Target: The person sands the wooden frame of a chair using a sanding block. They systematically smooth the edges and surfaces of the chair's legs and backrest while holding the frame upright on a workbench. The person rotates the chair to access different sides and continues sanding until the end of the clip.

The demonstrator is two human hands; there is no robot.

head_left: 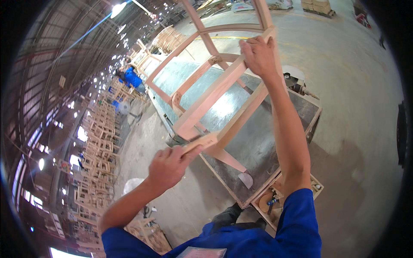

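Note:
An unfinished wooden chair frame [211, 103] stands tilted over a dark-topped workbench [266, 146] in front of me. My right hand [260, 56] is closed around its far upper corner, where a rail meets an upright. Nearer and to the left, my left hand [168, 167] is wrapped round a pale wooden part at the frame's near corner. The palm side of that hand is hidden. One tapered leg [230, 160] points down toward the bench's near edge, close to a pale half-round piece [246, 179].
An open drawer [262, 215] with a round disc and a blue-and-black tool juts from the bench near me. A power tool [294, 81] lies at the bench's right side. Many chair frames [97, 172] line the left, and a person in blue [132, 78] is farther off.

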